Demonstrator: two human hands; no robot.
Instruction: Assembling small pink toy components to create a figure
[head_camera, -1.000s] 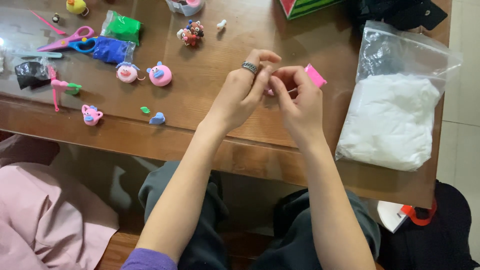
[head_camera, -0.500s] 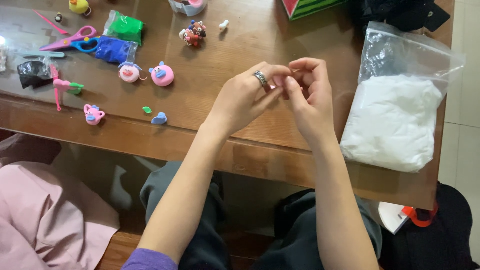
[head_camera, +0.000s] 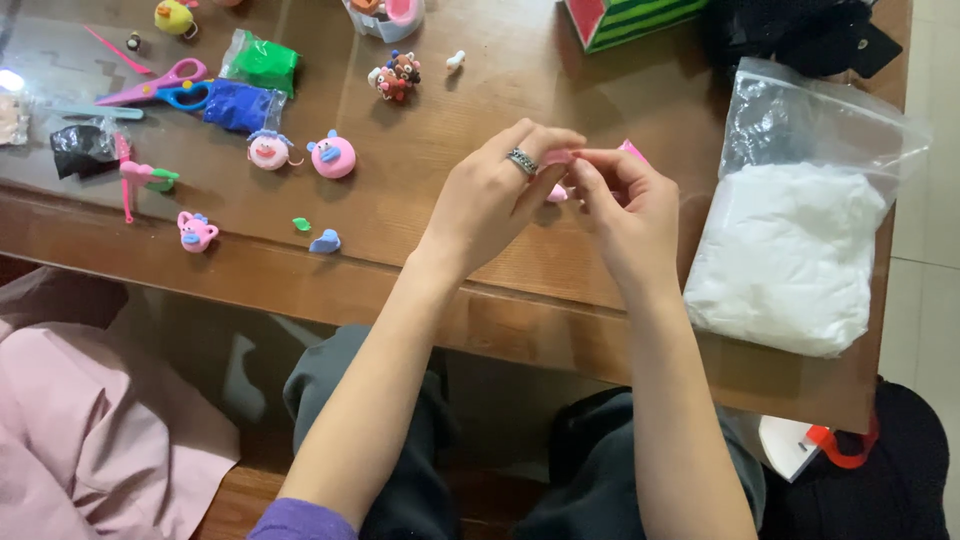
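Note:
My left hand (head_camera: 497, 195), with a ring on one finger, and my right hand (head_camera: 628, 203) meet above the wooden table (head_camera: 450, 120). Both pinch a small lump of pink clay (head_camera: 557, 192) between their fingertips; most of it is hidden by the fingers. A pink corner (head_camera: 633, 150) shows behind the right hand's fingers. A clear bag of white clay (head_camera: 795, 250) lies just right of my right hand.
Left of my hands lie two round pink clay figures (head_camera: 332, 155), a small pink figure (head_camera: 196, 231), blue and green clay bits (head_camera: 324, 241), bags of blue (head_camera: 240, 106) and green clay (head_camera: 262, 62), pink-and-blue scissors (head_camera: 160, 85), and a green striped box (head_camera: 625, 18).
Both hands have stayed together over the table, the fingers working the pink clay; the pink corner behind the right hand is more covered than a second ago.

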